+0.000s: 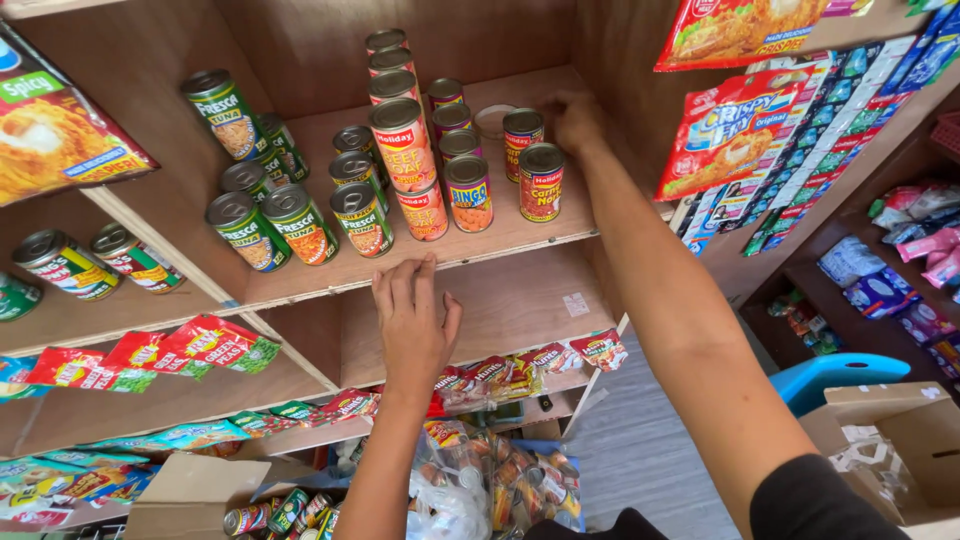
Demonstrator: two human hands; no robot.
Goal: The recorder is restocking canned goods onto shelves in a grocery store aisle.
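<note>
Reaching deep along the wooden shelf [520,235] with right hand [572,120], fingers curled against the red-labelled tin [521,138] at the back right of the row; whether actually gripping or only touching, cannot tell — fingertips hidden behind the tin. Left hand [412,320] flat, fingers pressed together, tips resting on the shelf's front edge, holding nothing.

Tin stands upright, behind a second red tin [541,180] and just beside a small pale round lid or tub [492,118]. Orange-labelled can [469,192] and tall stacked red cans [405,145] to the left, close. Green tuna cans [300,222] farther left, tilted in rows.

Judgement on handling: little room, neighbours touching or nearly so. Best to move the tin straight and upright, wrist kept high above the front tin to avoid toppling it. Left hand on the edge gives a good brace. Risk: forearm brushing the front tin off the shelf edge toward the box of goods [290,510] below.
</note>
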